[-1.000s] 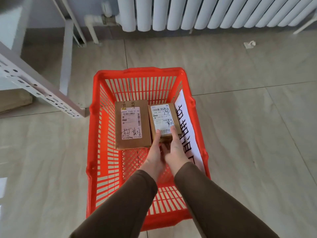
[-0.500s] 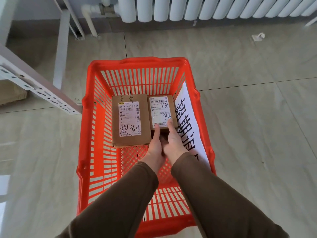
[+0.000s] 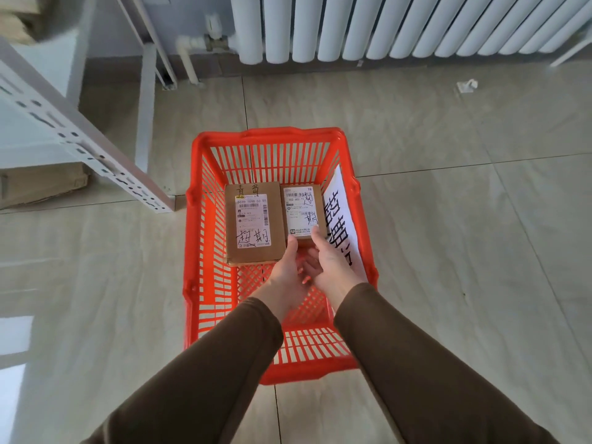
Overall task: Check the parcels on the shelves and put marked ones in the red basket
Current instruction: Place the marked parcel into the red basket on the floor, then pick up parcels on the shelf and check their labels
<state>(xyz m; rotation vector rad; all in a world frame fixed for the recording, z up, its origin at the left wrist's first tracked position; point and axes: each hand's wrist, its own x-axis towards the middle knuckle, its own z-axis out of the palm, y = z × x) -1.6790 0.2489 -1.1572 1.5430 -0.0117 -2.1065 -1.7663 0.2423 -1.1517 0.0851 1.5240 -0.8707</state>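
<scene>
A red basket (image 3: 275,145) sits on the tiled floor (image 3: 448,219) at the centre of the frame, its slatted walls open to view. Inside it lie two cardboard parcels side by side, touching or nearly so. The large parcel (image 3: 254,222) lies flat toward the basket's left, its white label marked with black handwriting. The small parcel (image 3: 302,211) lies just to its right, also labelled and hand-marked. Both hands reach into the basket from the lower part of the frame, in brown sleeves. The left hand (image 3: 285,270) has its thumb on the near edge of the small parcel; the right hand (image 3: 331,261) has its thumb on the same edge at the label's lower right corner, and its fingers curl underneath, so both hands grasp the small parcel at its near end. Whether the parcel rests on the basket floor cannot be told. A white paper sign (image 3: 341,219) with large black characters leans along the basket's right inner wall. A white radiator (image 3: 400,24) runs across the top of the frame. A white perforated shelf frame (image 3: 86,149) crosses the upper left, with a flat cardboard box (image 3: 41,184) beneath it. A scrap of paper (image 3: 467,85) lies on the floor at the upper right.
</scene>
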